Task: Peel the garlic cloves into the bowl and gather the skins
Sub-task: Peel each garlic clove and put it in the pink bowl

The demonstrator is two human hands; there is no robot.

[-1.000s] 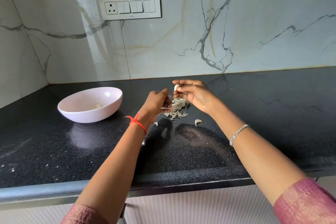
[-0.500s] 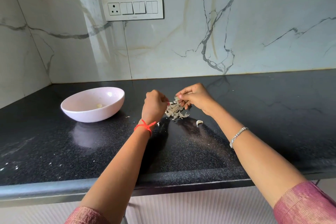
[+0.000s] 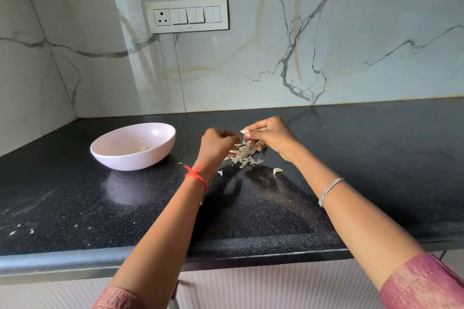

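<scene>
A pale pink bowl (image 3: 110, 155) stands on the black counter at the left, with a peeled clove (image 3: 141, 148) inside. Both hands work just above a pile of papery garlic skins (image 3: 244, 157). My right hand (image 3: 272, 137) pinches a garlic clove (image 3: 244, 131) between thumb and fingers. Close on the clove's left, my left hand (image 3: 217, 144) has its fingers curled at the clove's tip; what it pinches is hidden. An unpeeled clove (image 3: 277, 171) lies on the counter in front of the pile.
The black granite counter (image 3: 376, 158) runs wall to wall, its front edge near my elbows. Small skin scraps (image 3: 220, 172) lie near my left wrist. A switch panel (image 3: 187, 15) sits on the marble wall behind.
My right hand dipped to the skin pile half a second ago and has lifted again with the clove. My left hand has closed in beside it. The view shifted slightly.
</scene>
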